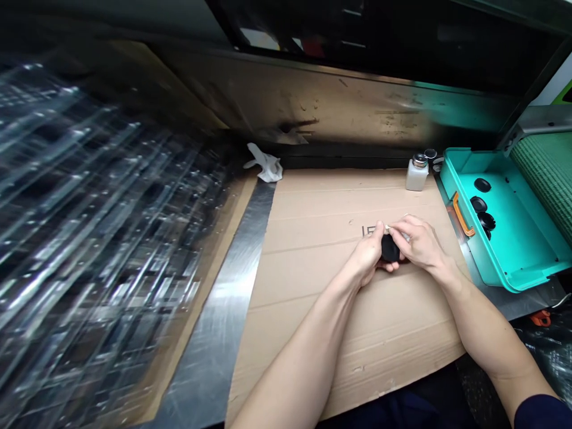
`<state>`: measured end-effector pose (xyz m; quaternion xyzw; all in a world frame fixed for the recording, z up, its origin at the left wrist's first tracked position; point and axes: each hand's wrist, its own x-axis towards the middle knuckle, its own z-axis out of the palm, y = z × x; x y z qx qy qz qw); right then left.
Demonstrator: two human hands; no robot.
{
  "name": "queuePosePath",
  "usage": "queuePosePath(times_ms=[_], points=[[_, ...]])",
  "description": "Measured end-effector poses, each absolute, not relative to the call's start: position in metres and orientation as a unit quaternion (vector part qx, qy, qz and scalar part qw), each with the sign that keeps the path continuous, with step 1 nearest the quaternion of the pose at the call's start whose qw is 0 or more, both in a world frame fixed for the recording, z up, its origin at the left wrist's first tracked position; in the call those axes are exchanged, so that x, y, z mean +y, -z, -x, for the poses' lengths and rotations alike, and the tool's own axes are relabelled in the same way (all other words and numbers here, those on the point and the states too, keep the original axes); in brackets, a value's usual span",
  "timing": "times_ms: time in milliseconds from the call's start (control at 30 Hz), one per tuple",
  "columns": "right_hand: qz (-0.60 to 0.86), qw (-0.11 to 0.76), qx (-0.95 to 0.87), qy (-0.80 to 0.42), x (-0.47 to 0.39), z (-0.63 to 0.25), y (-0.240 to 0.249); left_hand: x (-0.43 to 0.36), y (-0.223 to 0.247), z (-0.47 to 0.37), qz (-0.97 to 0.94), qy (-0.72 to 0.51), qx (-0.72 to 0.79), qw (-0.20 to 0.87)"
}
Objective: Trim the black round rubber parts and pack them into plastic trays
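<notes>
My left hand [369,253] is closed around a black, rounded plastic part [390,248], with the thumb along its upper left edge and fingers curled beneath. Against the top of that part, my right hand [416,238] is closed in a pinch. A small white piece [388,229] shows between its fingertips, close to my left thumb; its kind is too small to make out. Both hands are just above a sheet of cardboard [313,238], whose printed letters they partly cover.
A white pump bottle [417,173] stands at the cardboard's far right. Beyond it, a turquoise bin [522,238] with an orange handle [462,214] holds several black parts [482,185]. Crumpled white cloth or paper [267,164] lies far left. Stacked clear plastic trays [98,226] fill the left side, blurred.
</notes>
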<state>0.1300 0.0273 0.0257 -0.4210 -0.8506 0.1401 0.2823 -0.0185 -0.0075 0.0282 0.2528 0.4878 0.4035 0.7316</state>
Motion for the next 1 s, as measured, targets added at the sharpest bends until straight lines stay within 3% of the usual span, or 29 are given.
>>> queuePosePath(times_ms=[100, 267, 433, 633, 733, 867, 1000], points=[[0.504, 0.282, -0.812, -0.084, 0.032, -0.143, -0.033, -0.008, -0.028, 0.023, -0.260, -0.399, 0.478, 0.738], [0.616, 0.187, -0.763, 0.047, 0.029, -0.158, -0.048, 0.002, -0.028, 0.044, -0.167, -0.500, 0.424, 0.736], [0.552, 0.094, -0.828, -0.039, 0.020, -0.142, -0.040, 0.005, -0.026, 0.047, -0.133, -0.548, 0.358, 0.745], [0.503, 0.247, -0.823, -0.097, 0.004, -0.102, -0.017, 0.006, -0.014, 0.033, -0.088, -0.585, 0.326, 0.737], [0.451, 0.242, -0.856, -0.075, -0.004, -0.086, -0.013, 0.006, -0.008, 0.030, -0.082, -0.575, 0.314, 0.751], [0.525, 0.225, -0.820, -0.040, -0.001, -0.086, -0.015, 0.007, -0.004, 0.028, -0.095, -0.577, 0.319, 0.746], [0.496, 0.212, -0.842, -0.027, 0.002, -0.094, -0.015, 0.007, -0.001, 0.028, -0.092, -0.558, 0.330, 0.756]])
